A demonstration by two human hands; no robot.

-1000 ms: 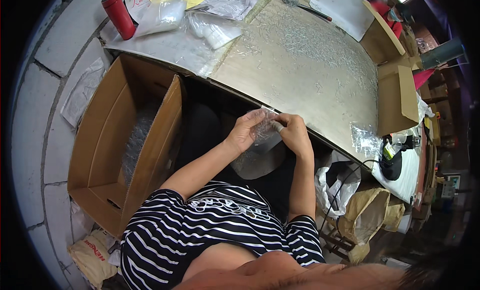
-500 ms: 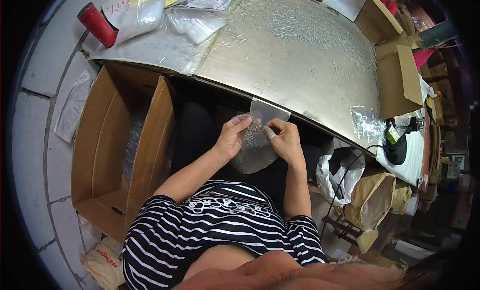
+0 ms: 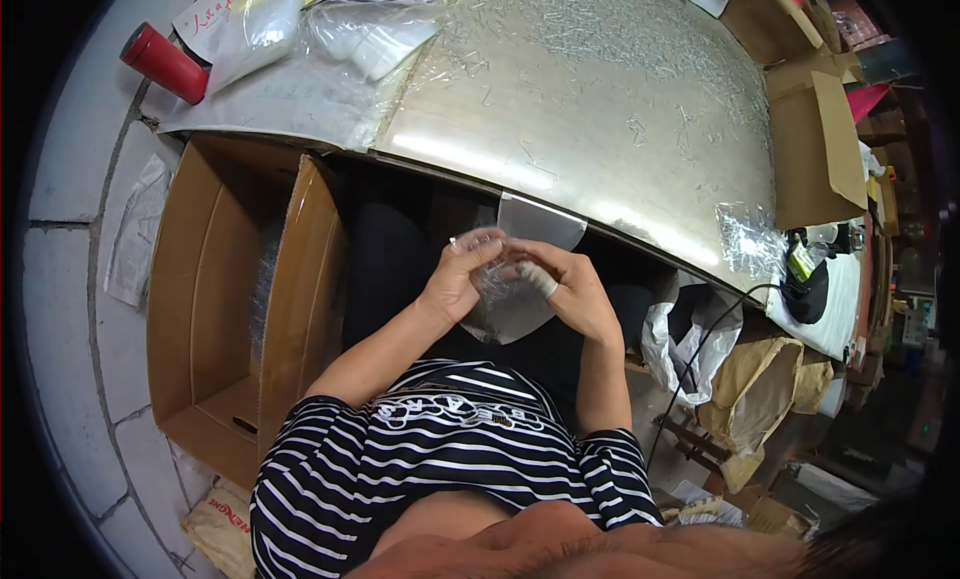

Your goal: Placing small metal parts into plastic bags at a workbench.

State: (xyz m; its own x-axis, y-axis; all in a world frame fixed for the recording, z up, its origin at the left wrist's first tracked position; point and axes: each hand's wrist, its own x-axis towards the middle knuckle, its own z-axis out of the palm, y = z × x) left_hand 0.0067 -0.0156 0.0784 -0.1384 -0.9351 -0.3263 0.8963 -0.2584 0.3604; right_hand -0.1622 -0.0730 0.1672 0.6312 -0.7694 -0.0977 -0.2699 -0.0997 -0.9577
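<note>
A small clear plastic bag (image 3: 500, 304) hangs over my lap, just below the near edge of the metal-topped table (image 3: 600, 119). My left hand (image 3: 455, 279) pinches the bag's upper left part. My right hand (image 3: 560, 284), with pale tape wrapped round one finger, grips its upper right part. The two hands almost touch over the bag's mouth. What lies inside the bag I cannot make out. Several small metal pieces lie scattered over the table top.
An open cardboard box (image 3: 240, 309) with clear bags inside stands on the floor at my left. A red cylinder (image 3: 165, 61) and filled plastic bags (image 3: 370, 34) sit at the table's far left. More cartons (image 3: 815, 149) and sacks (image 3: 750, 399) crowd the right side.
The bag and both hands have come down from the table edge toward my lap. The hands have drawn closer together on the bag's top.
</note>
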